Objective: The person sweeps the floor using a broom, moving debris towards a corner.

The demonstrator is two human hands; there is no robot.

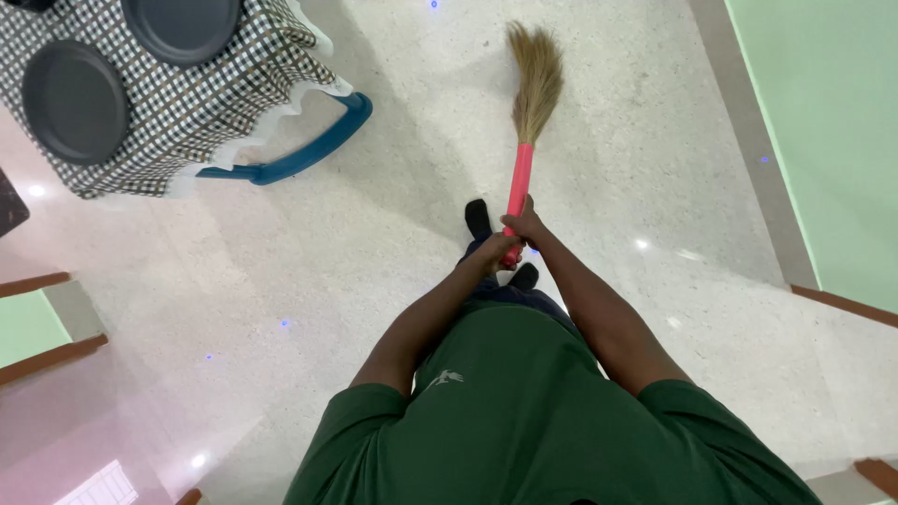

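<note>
Both hands are clamped together on the same thing: a grass broom with a bright pink plastic handle point(519, 182) and a tan, fanned bristle head. Nearer the bristles, the right hand point(526, 224) wraps its fingers around the handle, while the left hand point(493, 251) grips the lower end just behind it, the two hands touching one another. From the hands the broom points straight ahead, away from the body, with its bristle tips spread over the pale speckled stone floor point(374, 243) well in front of the person.

Just beyond the hands, two dark-socked feet point(478, 217) show on the floor, one on either side of the handle's lower end. A dark green short-sleeved shirt point(524, 411) fills the lower middle of the view.

Off to the upper left, well apart from the broom, stands a table draped in a black-and-white checked cloth point(187, 112) with a white frilled hem; two round dark grey plates point(75, 101) lie on it. A curved blue plastic bar point(309, 154) juts out from under the cloth's edge. A light green wall point(823, 122) runs along the right side.
</note>
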